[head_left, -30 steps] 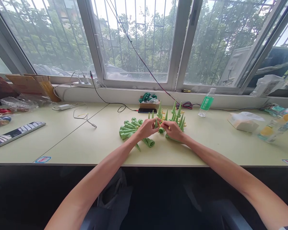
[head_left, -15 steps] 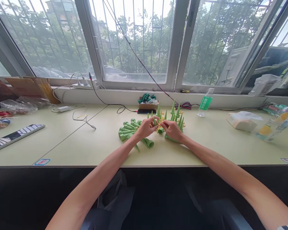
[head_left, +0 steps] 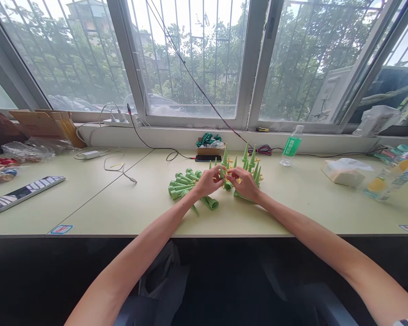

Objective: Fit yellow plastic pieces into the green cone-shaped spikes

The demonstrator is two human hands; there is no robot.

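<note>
My left hand (head_left: 209, 181) is closed on a small green cone (head_left: 221, 172), which points upward between its fingers. Close beside it on the right, my right hand (head_left: 244, 183) is pinched at small yellow parts by the cone; what its fingertips hold is too small to make out. Behind and right of my hands stand several upright green spikes (head_left: 245, 156) with yellow pieces among them. A fan of green tubes (head_left: 181, 184) lies left of my left hand, partly under the wrist, and one tube's open end (head_left: 213, 204) faces me.
At the back, a small cardboard box (head_left: 211, 148) stands behind a black phone (head_left: 208, 158). A bottle (head_left: 291, 146) and a tissue pack (head_left: 347, 172) are to the right. Cables (head_left: 120, 168) and a large phone (head_left: 25, 194) lie left. The table's front edge (head_left: 204, 236) runs below my forearms.
The fingers of my right hand have lifted slightly and shifted beside the cone. The cone in my left hand is tipped a little more upright. The tubes and spikes have stayed put.
</note>
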